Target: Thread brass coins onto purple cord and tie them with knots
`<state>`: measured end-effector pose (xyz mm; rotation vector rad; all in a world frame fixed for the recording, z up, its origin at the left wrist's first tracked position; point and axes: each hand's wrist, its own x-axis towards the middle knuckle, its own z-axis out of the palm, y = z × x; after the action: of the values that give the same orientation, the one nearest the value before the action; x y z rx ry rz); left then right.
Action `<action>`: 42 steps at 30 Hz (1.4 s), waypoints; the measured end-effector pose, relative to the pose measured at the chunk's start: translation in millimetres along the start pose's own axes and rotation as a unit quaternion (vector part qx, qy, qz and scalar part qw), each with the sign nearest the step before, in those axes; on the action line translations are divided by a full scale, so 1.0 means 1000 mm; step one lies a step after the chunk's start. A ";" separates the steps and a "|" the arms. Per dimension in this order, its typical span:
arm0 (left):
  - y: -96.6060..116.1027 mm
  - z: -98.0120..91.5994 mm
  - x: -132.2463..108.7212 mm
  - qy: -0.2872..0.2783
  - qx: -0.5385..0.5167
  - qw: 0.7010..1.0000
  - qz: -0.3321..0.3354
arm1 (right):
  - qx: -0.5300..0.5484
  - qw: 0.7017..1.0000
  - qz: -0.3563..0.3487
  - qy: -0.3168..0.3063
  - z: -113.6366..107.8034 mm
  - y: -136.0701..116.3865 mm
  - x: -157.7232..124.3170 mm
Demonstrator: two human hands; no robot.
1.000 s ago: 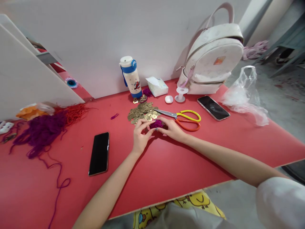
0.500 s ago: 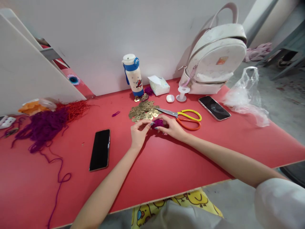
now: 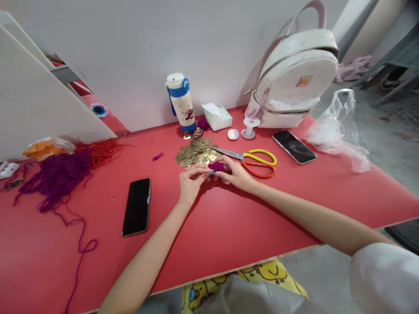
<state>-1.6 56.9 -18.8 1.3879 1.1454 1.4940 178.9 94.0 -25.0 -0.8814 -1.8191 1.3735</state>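
Small purple yarn bundle point(image 3: 216, 166) — magenta-violet, fuzzy, wound into a tight lumpy wad with no clear shape. Most of it is hidden by fingers; only the top and far side show. It is pinched from both sides: left hand point(image 3: 190, 183) on its near-left edge, right hand point(image 3: 238, 174) wrapped over its right side. It sits low over the red table point(image 3: 229, 226) — can't tell if it touches the surface. It lies just beside the near edge of the brass coin pile point(image 3: 195, 153), left of the scissors point(image 3: 252, 160).
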 end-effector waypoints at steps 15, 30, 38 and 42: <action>-0.011 -0.010 0.010 0.084 -0.144 0.981 -0.095 | 0.366 0.926 0.084 0.027 -0.019 -0.001 0.010; -0.002 -0.006 0.006 0.002 -0.087 0.996 -0.010 | -0.185 0.961 -0.170 -0.117 0.003 -0.013 -0.006; -0.004 -0.006 0.003 -0.025 -0.077 0.997 -0.013 | 0.004 0.984 -0.102 -0.143 0.000 -0.006 -0.004; -0.002 -0.003 0.003 -0.086 -0.073 0.993 -0.023 | 0.178 0.982 0.016 -0.058 -0.002 -0.002 -0.003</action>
<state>-4.9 59.8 -20.2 1.3516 0.9363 1.3694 181.7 91.9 -23.0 -0.6540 -1.5755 1.7338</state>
